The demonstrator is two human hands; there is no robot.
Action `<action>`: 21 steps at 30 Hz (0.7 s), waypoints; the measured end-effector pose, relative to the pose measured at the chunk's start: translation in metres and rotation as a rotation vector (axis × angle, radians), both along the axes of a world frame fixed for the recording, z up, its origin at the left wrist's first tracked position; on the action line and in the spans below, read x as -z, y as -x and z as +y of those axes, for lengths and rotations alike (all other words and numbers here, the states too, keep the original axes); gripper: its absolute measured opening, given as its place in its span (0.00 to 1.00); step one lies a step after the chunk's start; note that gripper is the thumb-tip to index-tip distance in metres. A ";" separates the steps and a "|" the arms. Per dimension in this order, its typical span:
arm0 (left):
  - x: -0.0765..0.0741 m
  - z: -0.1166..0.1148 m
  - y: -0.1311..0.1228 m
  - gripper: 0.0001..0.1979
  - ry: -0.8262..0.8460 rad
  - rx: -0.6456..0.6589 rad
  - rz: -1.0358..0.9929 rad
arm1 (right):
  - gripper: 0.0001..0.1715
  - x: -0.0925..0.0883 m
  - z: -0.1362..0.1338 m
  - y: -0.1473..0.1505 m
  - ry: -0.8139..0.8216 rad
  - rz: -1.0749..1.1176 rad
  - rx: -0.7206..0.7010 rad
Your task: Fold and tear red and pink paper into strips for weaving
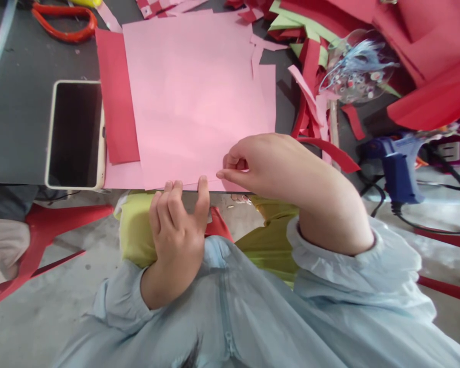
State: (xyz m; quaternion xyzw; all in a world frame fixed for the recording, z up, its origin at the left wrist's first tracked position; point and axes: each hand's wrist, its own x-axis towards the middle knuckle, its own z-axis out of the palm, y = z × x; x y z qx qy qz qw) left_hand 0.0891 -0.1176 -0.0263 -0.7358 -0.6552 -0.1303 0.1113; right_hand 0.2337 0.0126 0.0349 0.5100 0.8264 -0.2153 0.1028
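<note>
Pink paper sheets (191, 92) lie stacked at the front edge of the dark table, with a red sheet (118, 97) showing at their left side. My left hand (180, 235) rests its fingertips on the near edge of the top pink sheet, fingers stretched and slightly apart. Just right of it, my right hand (268, 161) lies over the lower right part of the paper, thumb and fingers curled together in a pinch close to the near edge. What sits between those fingertips, if anything, is too small to make out.
A phone (75, 135) lies left of the paper, below orange-handled scissors (67, 25). To the right are red and green paper scraps (310, 56), a clear container (360, 71) with blue tassels and beads, and a blue glue gun (398, 163) with its black cord.
</note>
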 end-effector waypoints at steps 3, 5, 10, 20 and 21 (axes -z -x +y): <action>0.001 0.001 0.000 0.23 -0.028 0.005 -0.010 | 0.15 0.000 0.000 -0.001 -0.008 0.032 -0.002; 0.002 0.001 0.001 0.23 -0.033 0.003 -0.038 | 0.15 0.000 0.000 -0.002 -0.006 0.047 -0.003; 0.002 0.000 0.001 0.22 0.006 0.008 -0.042 | 0.14 -0.001 0.000 -0.002 0.019 0.047 -0.003; 0.004 -0.004 -0.001 0.25 0.037 0.011 -0.109 | 0.15 0.002 -0.003 -0.004 -0.022 0.042 0.008; 0.005 -0.005 -0.001 0.26 0.033 0.007 -0.088 | 0.15 0.003 -0.004 -0.004 -0.032 0.046 0.011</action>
